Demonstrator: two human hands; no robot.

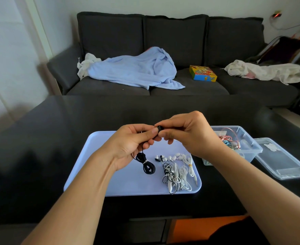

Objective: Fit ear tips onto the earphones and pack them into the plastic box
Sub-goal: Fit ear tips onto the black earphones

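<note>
**Both hands pinched on one black earphone, over the tray**

Dark fabric sofa [163, 50] along the wall; crumpled pale blue blanket [135, 69] and a bright cardboard box [203, 73] on its cushions. Glossy black table [39, 156] in front.

Flat lilac tray [96, 167], rounded corners, smooth plastic. To its right, touching nothing, a clear plastic box [251, 147] holding pink and teal cords; its lid [283, 160] lies flat just beside it.

Left hand [133, 140]: fingers curled, thumb and forefinger pinching the black earphones [148, 167] at the bud; the tied cord coil hangs down onto the tray. Right hand [186, 133]: fingers curled, tips pinching a small black ear tip [159, 129] right against the left thumb. Whether the tip is seated, cannot tell.

Bundled white earphones [179, 172], some black-and-white, lie at the tray's right.
</note>
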